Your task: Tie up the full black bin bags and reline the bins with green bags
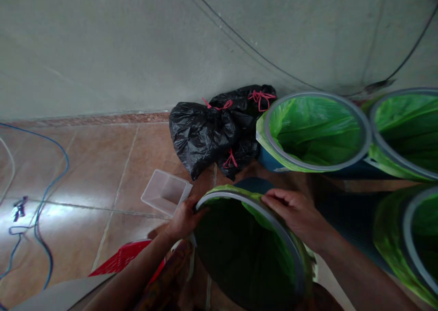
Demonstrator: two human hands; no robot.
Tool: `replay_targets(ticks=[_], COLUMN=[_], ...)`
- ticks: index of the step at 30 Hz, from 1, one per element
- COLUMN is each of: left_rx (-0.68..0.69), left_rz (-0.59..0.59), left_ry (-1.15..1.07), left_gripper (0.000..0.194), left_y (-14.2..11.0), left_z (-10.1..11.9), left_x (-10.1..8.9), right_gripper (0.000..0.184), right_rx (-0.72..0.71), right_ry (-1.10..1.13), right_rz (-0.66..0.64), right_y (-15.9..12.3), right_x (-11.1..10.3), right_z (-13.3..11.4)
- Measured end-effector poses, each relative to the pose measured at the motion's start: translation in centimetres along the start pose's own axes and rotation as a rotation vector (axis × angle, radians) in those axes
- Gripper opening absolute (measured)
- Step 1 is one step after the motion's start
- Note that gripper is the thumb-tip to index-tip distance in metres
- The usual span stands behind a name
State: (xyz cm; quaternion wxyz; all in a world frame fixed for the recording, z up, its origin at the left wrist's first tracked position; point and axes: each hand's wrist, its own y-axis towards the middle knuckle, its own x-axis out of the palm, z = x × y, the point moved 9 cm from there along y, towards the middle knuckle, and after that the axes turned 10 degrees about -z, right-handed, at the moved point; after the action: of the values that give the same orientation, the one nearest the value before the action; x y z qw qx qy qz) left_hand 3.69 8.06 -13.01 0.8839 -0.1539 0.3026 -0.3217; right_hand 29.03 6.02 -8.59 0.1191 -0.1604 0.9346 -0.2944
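Observation:
In front of me stands a round trash bin with a grey rim ring [236,195] and a green bin liner [251,215] folded over its edge. The bin tilts toward me and its inside is dark. My left hand [185,217] grips the rim at the left, thumb inside and fingers outside. On the far right of the same rim, my right hand [292,210] is closed, thumb and fingers pinching the liner's edge against the ring. Just beyond my left hand lies a clear plastic container [166,190].
Several black garbage bags [205,131] with red ties rest against the wall. More green-lined bins [316,131] stand to the right. A red plastic basket [123,258] is at lower left. Blue cable [51,188] runs over the tiled floor; a dark wire [246,42] crosses the wall.

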Motion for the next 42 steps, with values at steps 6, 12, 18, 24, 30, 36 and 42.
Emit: replay_targets(ticks=[6,12,18,24,30,36,42], left_rx=[-0.04,-0.089,-0.062,0.24,0.373,0.132,-0.178], left_rz=[-0.068,-0.028,0.353,0.503,0.204,0.056,-0.096], left_ry=[-0.148,-0.117,0.009,0.423,0.523,0.474,0.486], left_gripper=[0.033,0.034,0.047,0.056,0.048,0.068,0.078], left_y=[0.2,0.8,0.1,-1.6,-0.4,3.6,4.4], left_z=[-0.3,0.8,0.9,5.4,8.8,5.4,1.5], left_x=[1.3,-1.0,-5.2,-5.9,-1.3,2.0,3.4], right_gripper=[0.032,0.041,0.048,0.044,0.043,0.056,0.063], right_rx=[0.023,-0.116,-0.089,-0.28,-0.507,-0.262,-0.033], right_ry=[-0.032,-0.111,-0.497,-0.658,-0.665,-0.629,-0.682], right_rz=[0.276,0.305,0.419,0.526,0.379,0.235,0.21], right_y=[-0.8,-0.8,0.1,-1.4,-0.6,5.1,6.7], right_x=[-3.2,-3.2,-2.8,-1.6,3.4,4.9,5.1], right_z=[1.0,0.3,2.1,-1.7,-5.2,-1.9,2.4])
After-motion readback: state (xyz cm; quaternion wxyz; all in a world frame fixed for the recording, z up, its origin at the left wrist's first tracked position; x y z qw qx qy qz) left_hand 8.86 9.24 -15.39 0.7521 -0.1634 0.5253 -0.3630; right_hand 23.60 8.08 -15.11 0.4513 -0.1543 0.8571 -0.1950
